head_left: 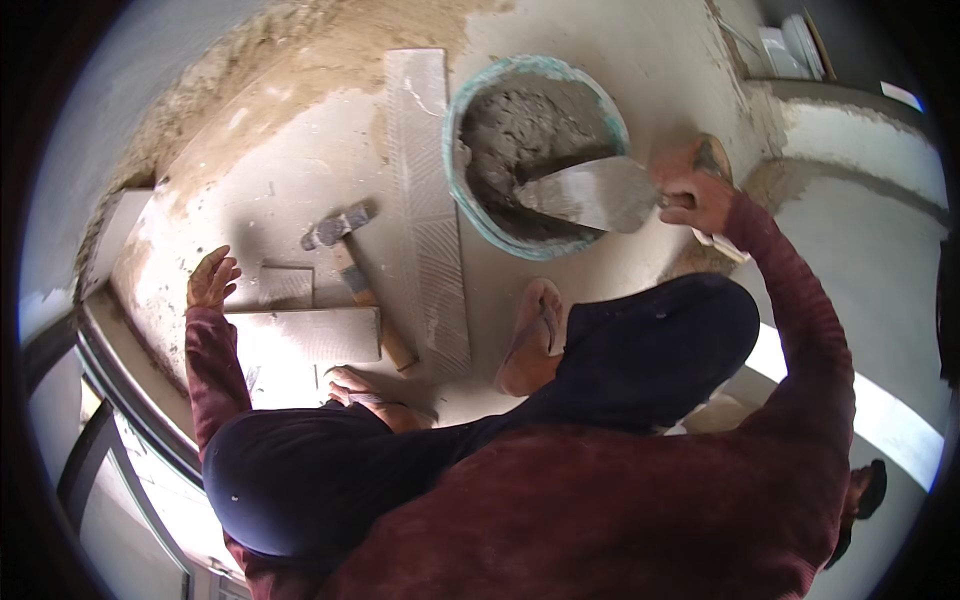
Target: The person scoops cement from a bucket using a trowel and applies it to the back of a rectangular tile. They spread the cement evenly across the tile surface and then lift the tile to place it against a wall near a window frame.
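Observation:
My right hand [700, 195] is closed round the handle of a trowel [595, 195]. Its broad grey blade reaches over the right side of a round teal bucket [453, 165], the tip down at the wet grey mortar [530, 120] inside. Off to the left, my left hand [212, 280] is raised with its fingers apart and nothing in it. Nearest to it are a small tile piece [287, 286] and a larger rectangular tile [315, 335]. A hammer [372, 300] with a wooden handle lies between these and a long ridged tile strip [425, 200] beside the bucket.
My sandalled feet [535, 335] rest on the dusty floor below the bucket. A rough wall base curves along the left, with a dark door frame [135, 410] at lower left. At right is a raised ledge [860, 135]; a white object [788, 50] stands beyond it.

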The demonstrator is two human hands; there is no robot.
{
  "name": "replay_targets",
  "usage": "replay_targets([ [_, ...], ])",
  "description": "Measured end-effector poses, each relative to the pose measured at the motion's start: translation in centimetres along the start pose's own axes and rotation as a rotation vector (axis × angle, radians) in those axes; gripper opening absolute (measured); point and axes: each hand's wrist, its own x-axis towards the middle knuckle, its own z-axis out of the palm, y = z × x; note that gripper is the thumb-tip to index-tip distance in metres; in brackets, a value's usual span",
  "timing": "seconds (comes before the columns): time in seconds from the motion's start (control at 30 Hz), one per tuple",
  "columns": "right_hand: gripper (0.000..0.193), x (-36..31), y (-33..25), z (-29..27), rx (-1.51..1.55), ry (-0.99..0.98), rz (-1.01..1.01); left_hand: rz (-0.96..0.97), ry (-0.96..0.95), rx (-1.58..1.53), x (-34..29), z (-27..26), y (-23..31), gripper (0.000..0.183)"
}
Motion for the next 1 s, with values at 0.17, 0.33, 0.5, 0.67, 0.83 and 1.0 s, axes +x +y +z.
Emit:
replay_targets([
  [0.17, 0.023, -12.5, -7.7, -8.7, 0.09, 0.14, 0.194, -0.011, -0.043, -0.48, 1.8, 20.0, -5.9, 0.045],
  [0.33, 0.014, -0.3, -19.0, -5.2, 0.768, 0.013, 0.005, 0.175, 0.417, -0.473, 1.3, 13.2, -0.6, 0.049],
  [0.5, 0.03, 13.4, -27.9, 1.5, 0.948, -0.011, -0.042, 0.398, 0.753, -0.079, -1.1, 15.0, -0.3, 0.044],
  [0.67, 0.035, 25.1, -35.4, 12.3, 0.896, 0.289, -0.061, 0.554, 0.841, 0.366, -5.4, 15.6, -1.4, 0.032],
  [0.83, 0.032, 29.9, -42.4, 17.2, 1.016, 0.307, 0.015, 0.638, 0.818, 0.359, -6.5, 17.6, -4.5, 0.043],
  [1.0, 0.031, 31.5, -46.1, 17.6, 1.275, 0.266, 0.052, 0.593, 0.83, 0.259, -6.8, 18.3, -3.8, 0.034],
])
